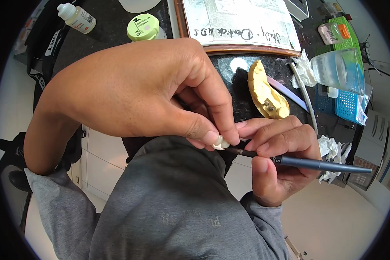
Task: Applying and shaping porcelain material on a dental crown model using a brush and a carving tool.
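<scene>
A small white tooth-shaped piece [221, 143] is pinched between the thumb and finger of my left hand [160, 93]. My right hand [284, 151] grips a slim dark blue-grey brush [320, 164], its fine tip at the right side of the white piece. Behind my fingers, on the dark worktop, lies a yellow dental cast [264, 91] with small dark metal bits near its lower end.
A white slab [242, 19] in a wooden frame, a green-lidded jar [143, 27] and a dropper bottle [76, 18] stand at the back. At right are a clear cup [338, 69], blue basket [347, 106], crumpled tissues [329, 149] and a grey machine [368, 147].
</scene>
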A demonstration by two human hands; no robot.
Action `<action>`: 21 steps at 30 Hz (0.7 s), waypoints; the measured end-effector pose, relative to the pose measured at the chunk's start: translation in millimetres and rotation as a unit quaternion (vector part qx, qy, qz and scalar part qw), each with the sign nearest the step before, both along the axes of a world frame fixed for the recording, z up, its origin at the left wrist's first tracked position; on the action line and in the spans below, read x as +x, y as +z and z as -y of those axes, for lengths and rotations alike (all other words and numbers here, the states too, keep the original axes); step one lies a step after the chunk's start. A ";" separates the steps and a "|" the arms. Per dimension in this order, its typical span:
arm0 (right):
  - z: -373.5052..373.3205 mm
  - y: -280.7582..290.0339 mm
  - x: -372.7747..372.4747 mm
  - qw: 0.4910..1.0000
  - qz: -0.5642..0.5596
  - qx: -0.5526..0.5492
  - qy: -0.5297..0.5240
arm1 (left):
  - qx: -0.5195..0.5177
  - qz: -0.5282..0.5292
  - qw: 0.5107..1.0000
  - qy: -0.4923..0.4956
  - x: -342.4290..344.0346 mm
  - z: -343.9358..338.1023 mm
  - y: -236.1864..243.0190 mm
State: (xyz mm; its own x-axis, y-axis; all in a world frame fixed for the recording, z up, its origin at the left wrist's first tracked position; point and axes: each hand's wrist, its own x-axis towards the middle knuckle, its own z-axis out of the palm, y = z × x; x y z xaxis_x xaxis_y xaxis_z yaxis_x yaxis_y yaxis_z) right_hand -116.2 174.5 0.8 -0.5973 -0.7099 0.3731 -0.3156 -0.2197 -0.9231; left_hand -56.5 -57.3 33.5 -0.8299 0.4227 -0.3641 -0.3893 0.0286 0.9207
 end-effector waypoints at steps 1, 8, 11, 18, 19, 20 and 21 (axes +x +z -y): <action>-0.1 -0.1 0.2 1.000 0.002 -0.001 -0.001 | 0.000 0.000 1.000 0.000 0.2 0.1 -0.1; 1.6 -2.3 -0.1 0.997 0.035 -0.065 -0.033 | 0.014 -0.011 1.000 0.000 0.2 0.2 0.3; 2.3 -3.4 1.8 0.994 0.047 -0.082 -0.061 | 0.017 -0.007 1.000 -0.001 -0.2 -0.6 0.5; 3.3 -3.2 0.6 0.997 0.005 -0.076 -0.029 | -0.002 -0.002 1.000 -0.004 1.4 0.0 3.9; 2.7 -2.5 0.0 0.997 0.004 -0.072 -0.028 | -0.002 -0.002 1.000 -0.004 1.1 -0.2 4.2; 2.3 -2.0 -0.4 0.997 0.002 -0.068 -0.025 | -0.002 0.000 1.000 -0.004 0.9 -0.4 4.5; 2.5 -2.0 -0.3 0.997 0.002 -0.068 -0.025 | -0.001 0.003 1.000 -0.004 0.8 -0.5 4.5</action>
